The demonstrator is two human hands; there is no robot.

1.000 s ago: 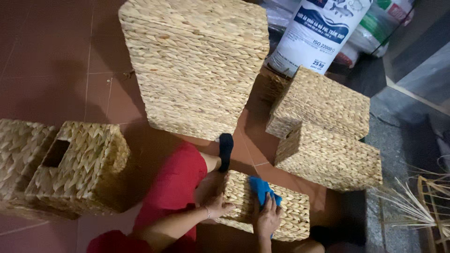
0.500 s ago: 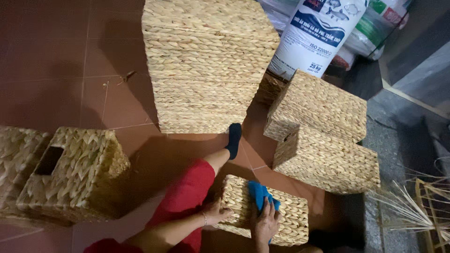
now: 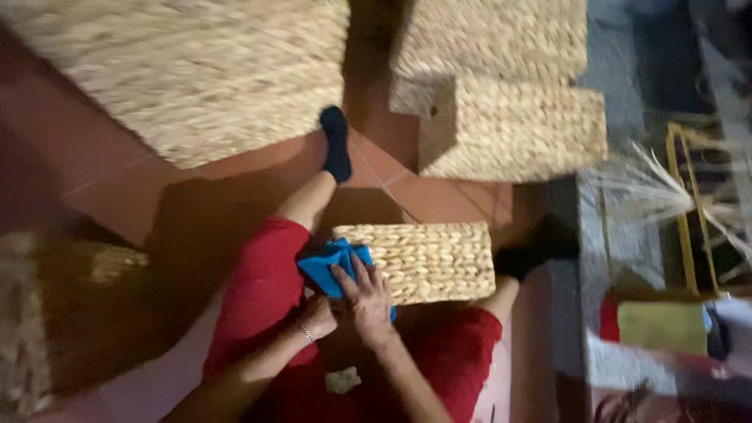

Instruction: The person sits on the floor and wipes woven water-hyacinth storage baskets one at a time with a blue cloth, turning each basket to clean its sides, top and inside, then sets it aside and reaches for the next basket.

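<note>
Your right hand [image 3: 366, 301] lies flat, fingers spread, on a blue cloth [image 3: 333, 265], pressing it against the near left corner of a small woven basket [image 3: 423, 258]; the grip there is pressing rather than clenched around the cloth. The basket is a low rectangular box of pale straw-coloured weave, lying between your legs on the red tiled floor [image 3: 196, 196], its long side running left to right. Your left hand [image 3: 317, 315] sits just beside the right one, touching the basket's near left edge under the cloth; whether its grip is closed on anything you cannot tell, since the right hand and the cloth hide its fingers.

You sit in red shorts [image 3: 258, 298], with a dark sock [image 3: 337, 145] on the foot stretched forward. Beyond that foot lies a large woven basket [image 3: 196, 78], blurred, filling the upper left. To the upper right, two more rectangular woven baskets [image 3: 509, 125] of the same weave are stacked, well apart from your hands. Loose straw fibres [image 3: 650, 188] lie at the right beside a yellow frame [image 3: 685, 211].
</note>
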